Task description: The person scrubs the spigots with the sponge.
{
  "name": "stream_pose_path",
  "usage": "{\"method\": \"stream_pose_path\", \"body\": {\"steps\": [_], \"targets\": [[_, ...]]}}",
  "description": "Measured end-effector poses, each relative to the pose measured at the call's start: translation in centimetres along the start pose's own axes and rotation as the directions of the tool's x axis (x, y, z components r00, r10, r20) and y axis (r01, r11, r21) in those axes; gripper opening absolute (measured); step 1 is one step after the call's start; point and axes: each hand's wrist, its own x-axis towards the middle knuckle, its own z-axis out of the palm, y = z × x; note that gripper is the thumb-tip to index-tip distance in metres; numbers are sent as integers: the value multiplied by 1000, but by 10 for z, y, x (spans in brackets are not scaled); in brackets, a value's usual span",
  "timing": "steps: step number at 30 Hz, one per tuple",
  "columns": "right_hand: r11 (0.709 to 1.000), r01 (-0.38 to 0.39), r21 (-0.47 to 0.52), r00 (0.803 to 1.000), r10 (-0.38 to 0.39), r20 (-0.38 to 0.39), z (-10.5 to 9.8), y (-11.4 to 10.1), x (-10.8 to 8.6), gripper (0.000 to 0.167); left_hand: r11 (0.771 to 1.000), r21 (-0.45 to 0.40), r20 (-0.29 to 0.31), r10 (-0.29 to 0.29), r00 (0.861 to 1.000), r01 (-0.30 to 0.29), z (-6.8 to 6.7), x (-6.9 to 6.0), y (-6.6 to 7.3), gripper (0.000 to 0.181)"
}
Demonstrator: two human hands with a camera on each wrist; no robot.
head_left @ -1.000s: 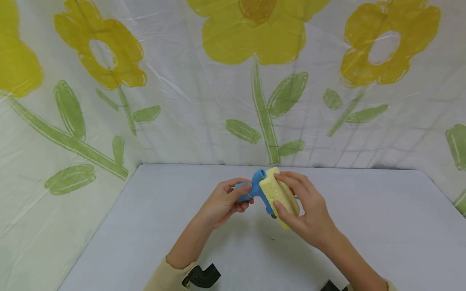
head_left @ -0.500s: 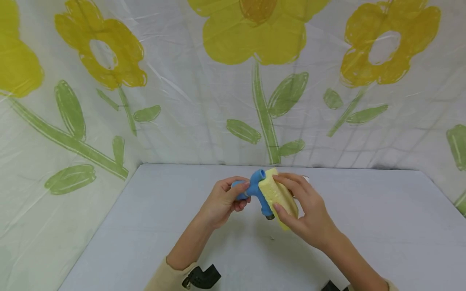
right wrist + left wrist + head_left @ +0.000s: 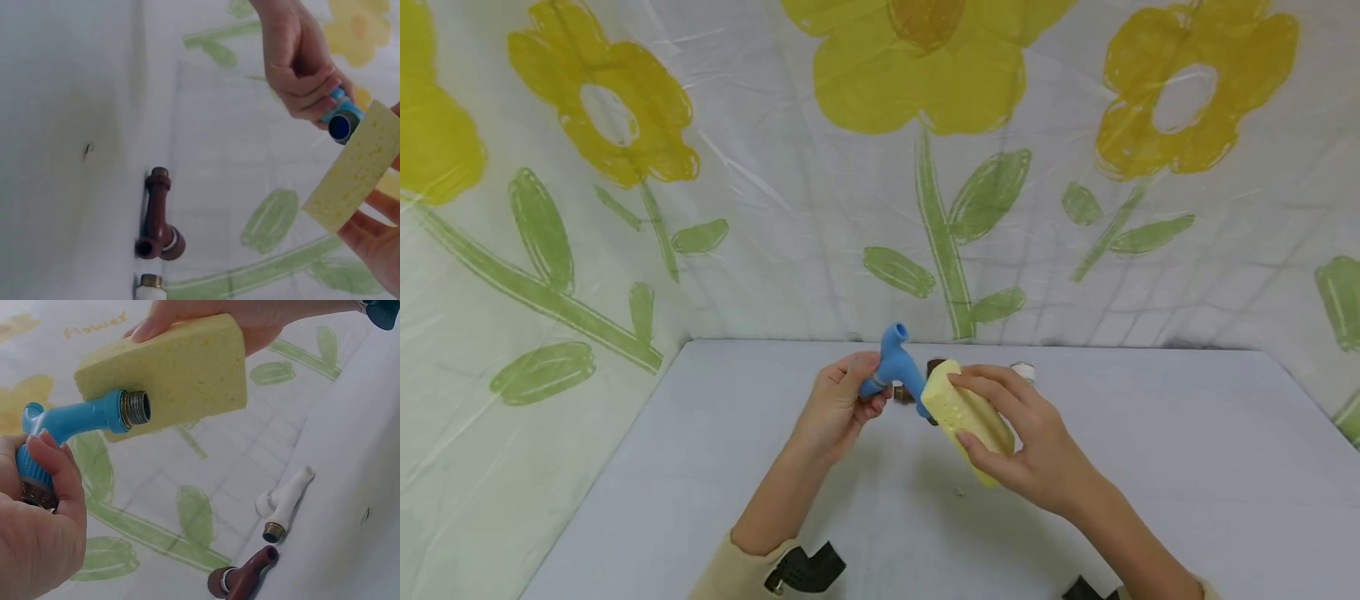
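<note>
My left hand (image 3: 838, 408) grips a blue tap (image 3: 895, 360) by its ribbed knob, thumb on top. In the left wrist view the threaded metal end of the blue tap (image 3: 135, 408) points right, in front of the sponge. My right hand (image 3: 1033, 437) holds a yellow sponge (image 3: 967, 421) between thumb and fingers, tilted above the table. The sponge (image 3: 359, 169) lies close beside the tap's threaded end in the right wrist view; whether they touch I cannot tell. In the head view the sponge covers part of that end.
Behind the hands, a dark brown tap (image 3: 253, 572) and a white tap (image 3: 289, 501) lie on the white table (image 3: 715, 433). The sponge and right hand partly cover them in the head view. A small mark (image 3: 958, 492) shows on the table. A flower-printed curtain (image 3: 775, 250) hangs behind.
My left hand has moved the blue tap left and upward, away from the middle of the sponge. The sponge has dipped slightly. Parts of the brown tap have come into sight behind.
</note>
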Motion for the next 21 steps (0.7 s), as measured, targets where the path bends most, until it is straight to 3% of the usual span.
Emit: {"method": "stream_pose_path", "body": {"steps": [2,5,11,15,21], "targets": [[1000,-8,9,1000,8,-7,0,-1,0,58,1000,1,29,-2,1000,2,1,0,-3,26],[1000,-22,22,1000,23,-7,0,-2,0,60,1000,0,26,-7,1000,7,5,-1,-5,25],[999,-22,30,1000,21,21,-1,-1,0,60,998,-37,-95,-51,994,48,5,0,0,25],[999,-42,29,998,41,43,-2,-2,0,62,990,-121,-146,-83,986,66,2,1,3,28],[1000,-10,25,1000,10,-6,1,0,0,48,965,-244,-102,-128,987,100,3,2,1,27]]}}
